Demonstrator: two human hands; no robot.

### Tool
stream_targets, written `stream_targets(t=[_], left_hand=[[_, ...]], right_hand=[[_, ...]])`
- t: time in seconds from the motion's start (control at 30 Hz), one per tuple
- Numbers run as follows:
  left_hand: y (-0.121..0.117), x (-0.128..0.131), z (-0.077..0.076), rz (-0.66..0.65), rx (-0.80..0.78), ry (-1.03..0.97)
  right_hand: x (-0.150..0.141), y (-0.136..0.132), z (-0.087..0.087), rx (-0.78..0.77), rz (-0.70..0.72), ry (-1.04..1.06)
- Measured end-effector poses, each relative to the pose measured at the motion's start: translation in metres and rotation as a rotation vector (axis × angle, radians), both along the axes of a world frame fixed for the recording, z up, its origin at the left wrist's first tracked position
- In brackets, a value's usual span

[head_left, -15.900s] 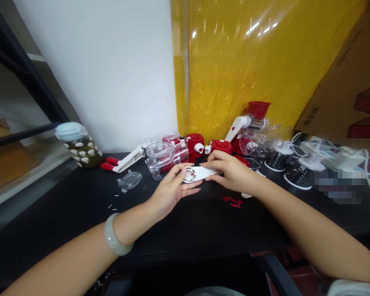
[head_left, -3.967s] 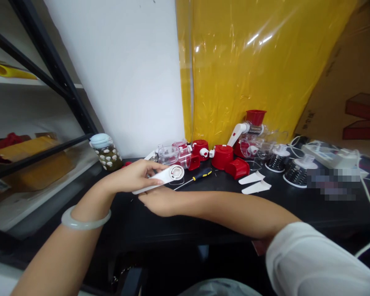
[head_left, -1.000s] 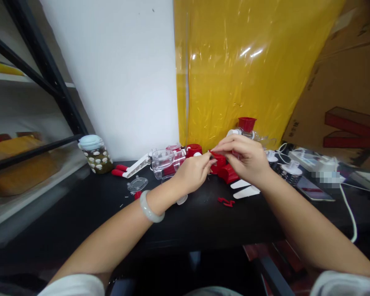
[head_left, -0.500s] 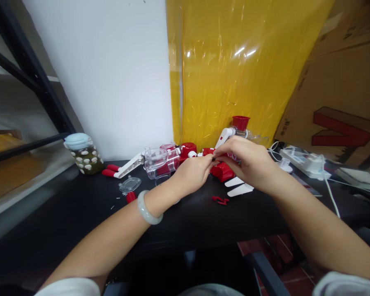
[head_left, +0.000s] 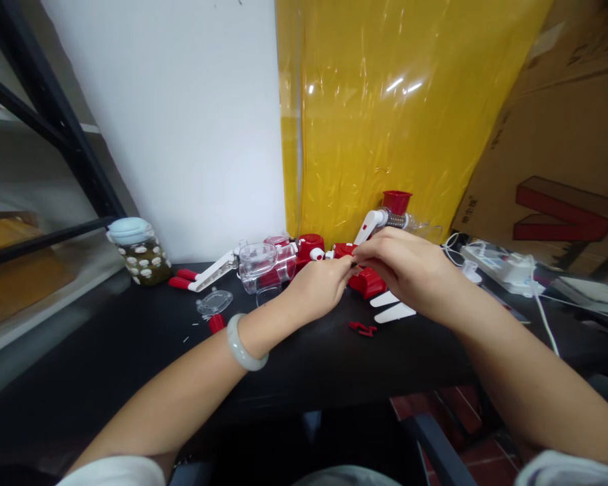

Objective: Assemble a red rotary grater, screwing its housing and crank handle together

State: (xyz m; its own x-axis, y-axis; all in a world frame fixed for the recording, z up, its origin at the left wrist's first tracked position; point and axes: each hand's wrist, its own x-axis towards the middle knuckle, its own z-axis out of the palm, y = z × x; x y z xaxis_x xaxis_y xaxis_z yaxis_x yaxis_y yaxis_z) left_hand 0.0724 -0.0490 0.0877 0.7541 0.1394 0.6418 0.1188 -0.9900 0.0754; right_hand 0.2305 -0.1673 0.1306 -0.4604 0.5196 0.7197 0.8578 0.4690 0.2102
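Note:
My left hand (head_left: 320, 289) and my right hand (head_left: 408, 270) meet fingertip to fingertip above the black table. Both are closed in a pinch, and whatever lies between the fingers is hidden or too small to make out. Just beyond them are a red plastic part (head_left: 367, 282) and red bases (head_left: 310, 248). Two white flat covers (head_left: 395, 312) lie under my right hand, and small red clips (head_left: 363, 329) rest nearer me. Left of my hands are a clear plastic housing (head_left: 266, 264), a white crank handle with red grips (head_left: 207, 275) and a clear disc (head_left: 215, 302).
An assembled rotary grater (head_left: 396, 209) stands at the back against yellow film. At the left is a lidded jar (head_left: 139, 253); small white pins (head_left: 186, 339) lie before it. A power strip (head_left: 504, 266) with cables sits at the right by a cardboard box (head_left: 552, 162).
The white crank arm seen in my hands earlier is no longer in them. Over the last second my fingertips have come together; since half a second ago they have barely moved.

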Motion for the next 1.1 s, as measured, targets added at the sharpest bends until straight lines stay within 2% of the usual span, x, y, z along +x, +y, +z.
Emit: stream_targets(t=[0.4,0.77,0.9,1.1], left_hand=[[-0.001,0.001,0.002,-0.004,0.002,0.004],[-0.001,0.004,-0.001,0.04,-0.037,-0.007],[0.005,0.001,-0.002,0.01,-0.069,-0.059],[0.01,-0.005,-0.002,-0.011,-0.099,-0.149]], right_hand=[[0.0,-0.003,0.001,-0.025,0.013,-0.019],[0.0,0.005,-0.003,0.034,-0.002,-0.009],[-0.003,0.014,0.006,0.014,0.069,-0.01],[-0.013,0.018,0.021,0.03,0.141,0.095]])
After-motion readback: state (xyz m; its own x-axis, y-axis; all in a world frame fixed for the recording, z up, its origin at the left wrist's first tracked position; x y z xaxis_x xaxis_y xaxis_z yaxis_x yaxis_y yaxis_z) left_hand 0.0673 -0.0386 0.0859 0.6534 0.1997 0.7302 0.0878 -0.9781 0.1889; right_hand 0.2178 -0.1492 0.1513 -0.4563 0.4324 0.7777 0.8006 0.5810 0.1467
